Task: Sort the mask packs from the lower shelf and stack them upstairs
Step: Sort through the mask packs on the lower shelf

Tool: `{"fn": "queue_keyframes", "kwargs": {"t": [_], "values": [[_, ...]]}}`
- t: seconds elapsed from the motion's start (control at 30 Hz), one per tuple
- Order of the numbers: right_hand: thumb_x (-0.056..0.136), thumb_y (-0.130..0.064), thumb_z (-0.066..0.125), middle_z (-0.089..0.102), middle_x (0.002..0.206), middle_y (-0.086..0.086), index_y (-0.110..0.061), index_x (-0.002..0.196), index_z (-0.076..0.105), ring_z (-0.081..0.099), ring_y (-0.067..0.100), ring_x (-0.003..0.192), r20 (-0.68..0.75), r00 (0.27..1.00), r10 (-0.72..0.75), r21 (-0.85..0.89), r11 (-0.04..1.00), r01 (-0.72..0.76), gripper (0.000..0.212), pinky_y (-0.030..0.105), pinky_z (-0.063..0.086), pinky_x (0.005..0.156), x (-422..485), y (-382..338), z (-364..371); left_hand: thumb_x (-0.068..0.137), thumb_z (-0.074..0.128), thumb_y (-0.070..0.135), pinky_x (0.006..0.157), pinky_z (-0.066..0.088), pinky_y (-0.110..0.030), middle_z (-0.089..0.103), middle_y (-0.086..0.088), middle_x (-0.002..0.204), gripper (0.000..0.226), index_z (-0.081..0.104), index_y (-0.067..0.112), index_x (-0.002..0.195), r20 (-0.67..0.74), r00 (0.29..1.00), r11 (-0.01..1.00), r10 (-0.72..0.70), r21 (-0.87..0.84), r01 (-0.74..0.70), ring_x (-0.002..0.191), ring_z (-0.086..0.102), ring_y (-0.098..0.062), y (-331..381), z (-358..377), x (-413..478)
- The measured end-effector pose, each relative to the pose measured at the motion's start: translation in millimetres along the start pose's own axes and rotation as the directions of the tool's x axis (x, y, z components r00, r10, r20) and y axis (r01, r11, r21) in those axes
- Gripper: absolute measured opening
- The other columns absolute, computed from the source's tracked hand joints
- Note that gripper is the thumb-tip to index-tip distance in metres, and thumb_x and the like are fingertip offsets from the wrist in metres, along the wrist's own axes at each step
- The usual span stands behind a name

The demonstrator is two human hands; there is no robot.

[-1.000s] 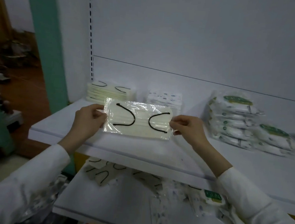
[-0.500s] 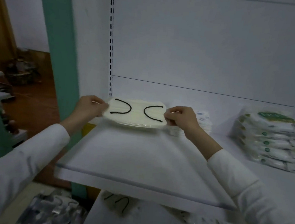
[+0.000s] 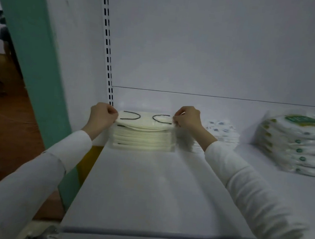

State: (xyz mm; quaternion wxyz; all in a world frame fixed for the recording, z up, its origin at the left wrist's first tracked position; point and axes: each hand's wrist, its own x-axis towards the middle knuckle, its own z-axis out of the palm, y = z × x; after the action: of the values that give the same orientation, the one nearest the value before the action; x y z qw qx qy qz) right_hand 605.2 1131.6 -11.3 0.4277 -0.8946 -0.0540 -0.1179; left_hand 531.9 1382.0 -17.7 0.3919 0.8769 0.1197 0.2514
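Observation:
A cream mask pack with black ear loops (image 3: 145, 123) lies on top of a stack of like packs (image 3: 143, 140) at the back left of the upper shelf (image 3: 147, 185). My left hand (image 3: 102, 114) pinches the pack's left end and my right hand (image 3: 188, 118) pinches its right end. The pack sags a little in the middle onto the stack. The lower shelf is out of view.
A stack of patterned white packs (image 3: 220, 132) stands just right of the cream stack. Farther right is a pile of white packs with green labels (image 3: 295, 144). A teal post (image 3: 33, 51) and the slotted upright (image 3: 108, 44) bound the shelf on the left.
Both hands have carried the cream pack from the shelf's front back to the rear and lowered it onto the cream stack. The view has moved closer and up.

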Motion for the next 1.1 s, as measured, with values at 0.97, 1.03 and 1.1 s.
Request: {"fn": "queue_keyframes", "kwargs": {"t": [0.97, 1.03, 1.1], "values": [[0.092, -0.029, 0.05, 0.052, 0.133, 0.008, -0.015, 0.134, 0.044, 0.048, 0.029, 0.118, 0.202, 0.833, -0.515, -0.543, 0.649, 0.533, 0.045, 0.038, 0.042, 0.09, -94, -1, -55, 0.091, 0.054, 0.02, 0.084, 0.049, -0.039, 0.063, -0.012, 0.109, 0.024, 0.061, 0.006, 0.109, 0.198, 0.896, 0.838, 0.397, 0.32, -0.442, 0.095, 0.056, -0.025, 40, -27, -98], [0.091, -0.03, 0.051, 0.055, 0.128, 0.008, -0.015, 0.133, 0.045, 0.05, 0.028, 0.115, 0.205, 0.811, -0.548, -0.516, 0.644, 0.565, 0.045, 0.038, 0.043, 0.088, -120, 7, -71, 0.088, 0.056, 0.017, 0.085, 0.05, -0.036, 0.065, -0.011, 0.105, 0.021, 0.063, 0.006, 0.105, 0.163, 0.905, 0.865, 0.393, 0.27, -0.424, 0.095, 0.06, -0.026, 50, -25, -127], [0.091, -0.03, 0.052, 0.059, 0.122, 0.008, -0.015, 0.131, 0.048, 0.053, 0.028, 0.111, 0.2, 0.781, -0.591, -0.488, 0.631, 0.603, 0.044, 0.038, 0.046, 0.086, -151, 22, -87, 0.087, 0.057, 0.013, 0.081, 0.047, -0.029, 0.067, -0.008, 0.099, 0.018, 0.065, 0.006, 0.101, 0.118, 0.913, 0.892, 0.389, 0.197, -0.406, 0.091, 0.061, -0.023, 55, -17, -164]]}}
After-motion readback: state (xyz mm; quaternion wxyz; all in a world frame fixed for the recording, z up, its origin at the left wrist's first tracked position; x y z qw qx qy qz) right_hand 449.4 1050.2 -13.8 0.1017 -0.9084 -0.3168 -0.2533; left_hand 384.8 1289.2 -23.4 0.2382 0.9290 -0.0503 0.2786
